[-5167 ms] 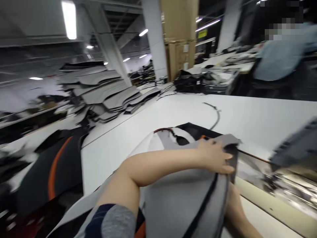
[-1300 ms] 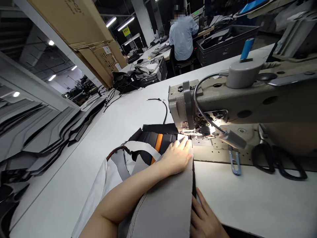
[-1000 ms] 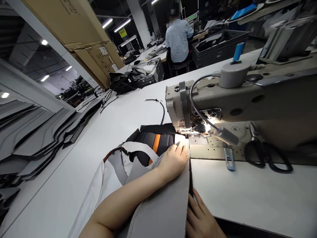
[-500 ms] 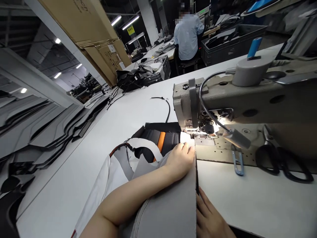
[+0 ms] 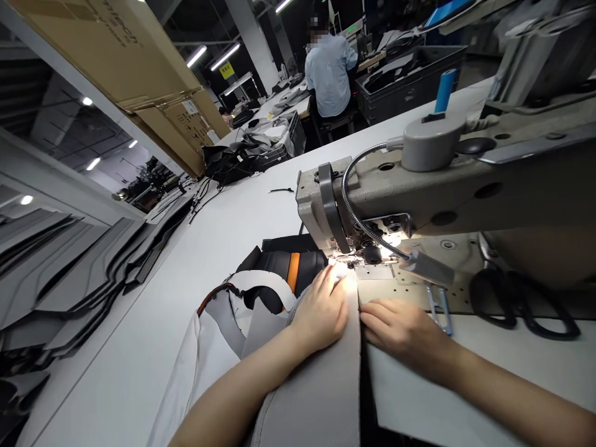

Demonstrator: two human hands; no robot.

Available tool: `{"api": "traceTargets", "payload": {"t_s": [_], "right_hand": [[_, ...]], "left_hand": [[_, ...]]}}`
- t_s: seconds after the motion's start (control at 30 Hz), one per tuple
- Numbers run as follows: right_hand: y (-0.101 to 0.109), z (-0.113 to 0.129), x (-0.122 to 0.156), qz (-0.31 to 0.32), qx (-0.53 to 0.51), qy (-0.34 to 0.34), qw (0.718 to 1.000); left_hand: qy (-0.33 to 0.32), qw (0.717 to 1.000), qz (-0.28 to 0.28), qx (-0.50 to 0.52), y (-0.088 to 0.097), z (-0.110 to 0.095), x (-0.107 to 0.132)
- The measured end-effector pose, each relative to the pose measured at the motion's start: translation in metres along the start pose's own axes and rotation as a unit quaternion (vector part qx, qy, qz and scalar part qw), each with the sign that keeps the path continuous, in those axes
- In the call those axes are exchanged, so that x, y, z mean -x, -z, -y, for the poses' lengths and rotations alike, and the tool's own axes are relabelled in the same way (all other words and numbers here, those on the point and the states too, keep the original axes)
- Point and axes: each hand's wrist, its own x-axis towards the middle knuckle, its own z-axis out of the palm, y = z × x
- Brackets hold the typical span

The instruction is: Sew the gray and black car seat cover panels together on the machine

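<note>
Beside the needle of the sewing machine (image 5: 372, 180), my left hand (image 5: 321, 307) lies on a grey-backed seat-cover-like fabric piece (image 5: 316, 397). Its fingers stretch toward the lit presser foot, pressing the material down. My right hand (image 5: 400, 332) is closed at the fabric's right edge, fingertips bent on it; the thumb is mostly hidden. Black panels with an orange stripe (image 5: 293, 272) and a curved white strip (image 5: 272, 279) belong to the bunched part left of my left hand. The needle tip itself is hard to make out.
Blue-handled thread snips (image 5: 440, 310) and black-handled scissors (image 5: 521, 304) lie right of the needle. Stacked grey panels (image 5: 84, 273) line the left side. Behind the white table (image 5: 162, 292) stand a cardboard box (image 5: 139, 68), dark crates (image 5: 410, 81) and a seated person (image 5: 330, 74).
My right hand has come up from under the fabric's lower right side to its edge near the needle. My left hand has shifted slightly back on the fabric. The view has swung a little right.
</note>
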Motion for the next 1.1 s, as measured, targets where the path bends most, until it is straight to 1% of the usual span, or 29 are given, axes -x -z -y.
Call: {"api": "traceTargets", "payload": {"t_s": [0.1,0.23,0.37,0.47,0.57,0.73,0.8,0.9,0.97,1.03,1.1], "right_hand": [[-0.008,-0.012,-0.006,0.002,0.032,-0.025,0.999],[-0.016,-0.016,-0.012,0.009,0.075,-0.067,0.995],[-0.021,-0.024,-0.018,0.015,0.105,-0.082,0.991],[-0.021,-0.032,-0.024,0.028,0.124,-0.068,0.99],[-0.018,-0.034,-0.026,0.038,0.138,-0.051,0.988],[-0.009,-0.025,-0.014,0.044,0.159,-0.055,0.985],[-0.003,-0.018,-0.005,0.039,0.139,-0.07,0.987],[0.005,-0.006,0.007,0.038,0.064,-0.084,0.994],[0.009,0.002,0.012,0.035,0.022,-0.071,0.997],[0.011,0.006,0.014,0.028,0.002,-0.051,0.998],[0.011,0.009,0.013,0.027,-0.002,-0.039,0.999]], "left_hand": [[0.003,0.997,-0.029,0.069,0.003,0.003,-0.004],[0.002,0.993,-0.047,0.11,0.006,0.004,-0.008],[0.005,0.993,-0.053,0.105,0.005,0.005,-0.008],[0.004,0.995,-0.051,0.087,0.004,0.006,-0.008],[-0.006,0.997,-0.035,0.065,0.004,0.006,-0.009],[-0.019,1.0,0.005,-0.009,0.003,-0.001,-0.009],[-0.024,0.999,0.008,-0.041,0.002,-0.004,-0.009],[-0.019,0.998,-0.015,-0.057,-0.001,-0.007,-0.008],[-0.015,0.998,-0.036,-0.049,-0.002,-0.008,-0.008],[-0.012,0.998,-0.043,-0.04,-0.004,-0.007,-0.008],[-0.006,0.999,-0.037,-0.034,-0.005,-0.006,-0.009]]}}
